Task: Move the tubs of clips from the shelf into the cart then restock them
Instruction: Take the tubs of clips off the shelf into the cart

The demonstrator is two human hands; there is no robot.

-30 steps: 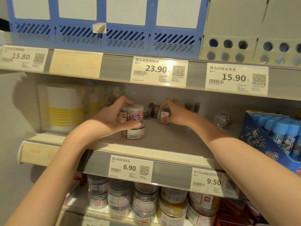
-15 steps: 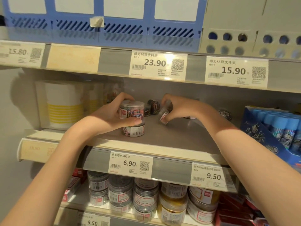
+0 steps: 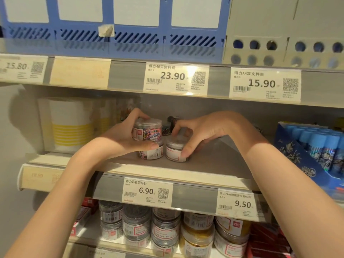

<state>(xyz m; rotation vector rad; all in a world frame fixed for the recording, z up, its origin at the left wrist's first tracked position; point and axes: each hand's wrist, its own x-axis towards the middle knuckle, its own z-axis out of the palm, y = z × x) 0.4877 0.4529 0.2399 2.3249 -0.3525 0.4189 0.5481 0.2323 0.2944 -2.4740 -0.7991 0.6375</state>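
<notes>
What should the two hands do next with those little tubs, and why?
Probably lift them off the grey shelf toward the cart: the left hand already grips the stacked clear tubs of coloured clips, and the right hand grips the white-labelled clear tub beside them.

Two clear tubs of coloured paper clips (image 3: 148,132) stand stacked upright on the grey shelf (image 3: 214,161). A third lidded clip tub (image 3: 175,148) stands just beside the lower one.

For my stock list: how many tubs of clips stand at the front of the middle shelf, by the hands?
3. Two are stacked under the left hand: the top tub on the bottom tub. The right hand grips the third tub beside them. More may be hidden behind.
</notes>
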